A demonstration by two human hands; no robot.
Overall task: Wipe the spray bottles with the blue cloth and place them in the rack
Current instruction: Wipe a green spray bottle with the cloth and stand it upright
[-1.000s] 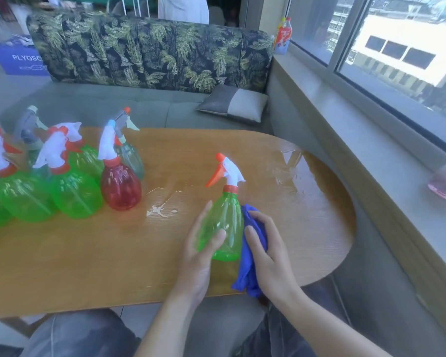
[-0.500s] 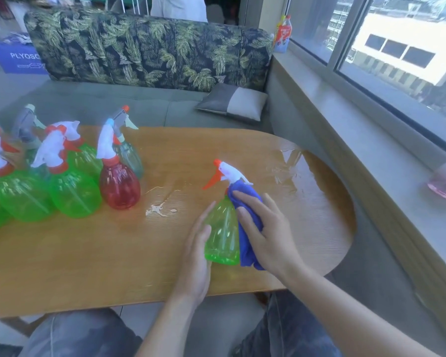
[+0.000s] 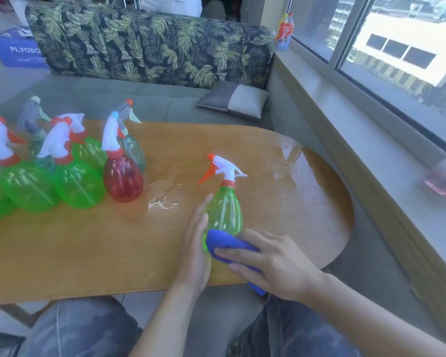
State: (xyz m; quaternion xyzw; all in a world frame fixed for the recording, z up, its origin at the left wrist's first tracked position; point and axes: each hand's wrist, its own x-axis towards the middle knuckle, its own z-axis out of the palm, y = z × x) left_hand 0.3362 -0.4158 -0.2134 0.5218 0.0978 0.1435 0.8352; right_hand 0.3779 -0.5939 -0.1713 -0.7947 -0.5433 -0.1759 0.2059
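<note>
**Wiping the base of a green spray bottle**

Fingers of the right hand lie fairly straight and spread, pressing the blue cloth against the lower front of the green spray bottle. The left hand stands on edge beside the bottle's left flank, fingers extended and touching the plastic, steadying it rather than wrapping round it; how the thumb lies cannot be told.

The bottle stands upright on the wooden table, near the front edge and toward the rounded right end. Its body is clear green plastic with vertical ribs, swelling from a narrow neck to a wide base. An orange collar sits at the neck, topped by a white spray head with an orange trigger and orange nozzle tip pointing left. The cloth is bunched, covering the bottle's bottom front, with a loose end hanging under the right hand past the table edge.

A small patch of liquid lies on the wood just left of the bottle. Farther left, well apart, stands a group of other bottles: a red bottle nearest, green bottles beside it, and greyish bottles behind. A grey bench with a leaf-print backrest and a small cushion runs behind the table.
</note>
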